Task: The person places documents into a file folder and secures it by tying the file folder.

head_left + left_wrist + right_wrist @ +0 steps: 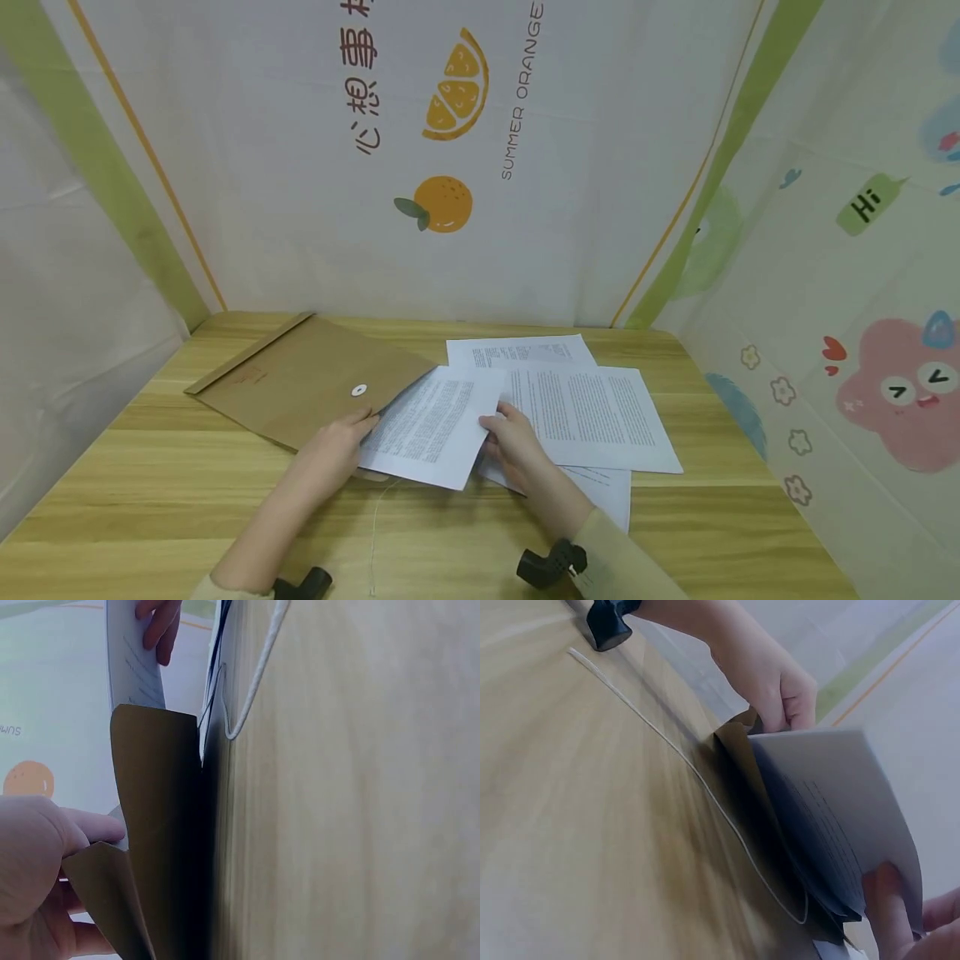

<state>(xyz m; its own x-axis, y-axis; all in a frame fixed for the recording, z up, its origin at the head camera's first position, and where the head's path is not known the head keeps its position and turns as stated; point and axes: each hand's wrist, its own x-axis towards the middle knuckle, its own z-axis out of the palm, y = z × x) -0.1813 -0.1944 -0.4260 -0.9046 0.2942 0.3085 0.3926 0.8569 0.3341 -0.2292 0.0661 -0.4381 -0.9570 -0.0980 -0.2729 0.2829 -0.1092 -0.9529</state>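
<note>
A brown kraft paper envelope (300, 375) with a white round button lies slanted on the left of the table. My left hand (333, 450) grips the edge of its mouth, the thumb on top; in the left wrist view the envelope's brown flap (157, 772) hangs beside those fingers. My right hand (517, 446) pinches the right edge of printed paper (435, 425), whose left part is hidden in the envelope's mouth. Seen from the right wrist, the paper (840, 772) bends slightly between both hands. Whether it is one sheet or more I cannot tell.
More printed sheets (600, 417) lie overlapping on the wooden table (712, 533), behind and to the right of my right hand. A thin white string (373, 533) trails from the envelope towards the front. Printed cloth (637, 125) hangs behind the table and at its sides.
</note>
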